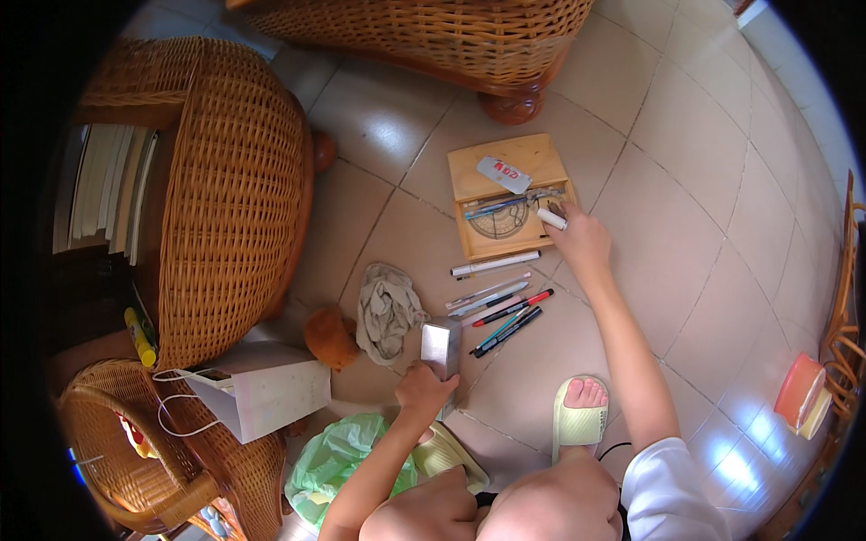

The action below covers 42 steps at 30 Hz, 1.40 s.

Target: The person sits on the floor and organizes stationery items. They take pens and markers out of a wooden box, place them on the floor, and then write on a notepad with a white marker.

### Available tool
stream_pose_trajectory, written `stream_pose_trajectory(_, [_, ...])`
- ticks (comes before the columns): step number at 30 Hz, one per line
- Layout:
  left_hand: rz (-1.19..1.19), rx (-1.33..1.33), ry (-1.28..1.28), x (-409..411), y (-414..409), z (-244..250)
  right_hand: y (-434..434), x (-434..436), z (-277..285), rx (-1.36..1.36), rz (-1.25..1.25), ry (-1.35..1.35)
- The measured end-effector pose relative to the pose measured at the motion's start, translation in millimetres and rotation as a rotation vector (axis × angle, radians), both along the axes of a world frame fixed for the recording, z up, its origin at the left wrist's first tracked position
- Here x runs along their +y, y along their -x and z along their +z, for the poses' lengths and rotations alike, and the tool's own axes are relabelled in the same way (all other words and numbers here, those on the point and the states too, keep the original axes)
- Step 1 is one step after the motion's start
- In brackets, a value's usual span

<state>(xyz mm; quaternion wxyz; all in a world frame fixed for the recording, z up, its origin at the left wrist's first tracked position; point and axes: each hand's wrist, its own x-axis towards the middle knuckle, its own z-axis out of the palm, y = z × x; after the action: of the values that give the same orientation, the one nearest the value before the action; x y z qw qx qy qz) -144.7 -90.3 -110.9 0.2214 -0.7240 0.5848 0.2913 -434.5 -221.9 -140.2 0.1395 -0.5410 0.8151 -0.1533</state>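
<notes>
My left hand [425, 389] grips a silvery rectangular case [440, 341] at the lower middle. At the right side of an open wooden box [497, 166], my right hand [580, 233] holds a short white cylindrical item [551, 218], with its fingertips over the box. Inside the box lie a round protractor [499, 223], several pens [490, 207] and small items I cannot make out. A white tag with red print [504, 174] rests on its lid part. Below the box, several pens and markers lie on the tiles, among them a white marker [495, 263] and a red-and-black marker [514, 308].
A crumpled grey cloth [385, 311] lies left of the pens, beside a brown rounded object [330, 338]. A white paper bag [270, 399] and a green plastic bag [338, 460] are nearer me. Wicker furniture [237, 189] stands left and ahead. A red-and-cream container [802, 392] is far right.
</notes>
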Motion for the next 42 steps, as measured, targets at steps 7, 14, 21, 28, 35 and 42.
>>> stream_pose_trajectory(7, [0.035,0.025,-0.012,0,-2,1,17,-11,1,-0.059,0.392,-0.201])
stream_pose_trajectory(14, [0.010,0.011,-0.071,-1,-2,-3,35,-24,10,-0.045,0.452,-0.355])
stream_pose_trajectory(21, [0.018,-0.014,-0.090,-2,-3,-2,14,-38,25,-0.175,0.227,-0.287])
stream_pose_trajectory(28, [0.024,-0.012,-0.054,-2,1,2,5,-37,-1,-0.050,0.410,-0.320])
stream_pose_trajectory(35, [0.043,0.002,-0.066,-1,-2,0,18,-43,25,-0.095,0.350,-0.366])
stream_pose_trajectory(42, [0.039,0.021,-0.067,0,-4,-1,39,-20,21,-0.480,-0.206,-0.015])
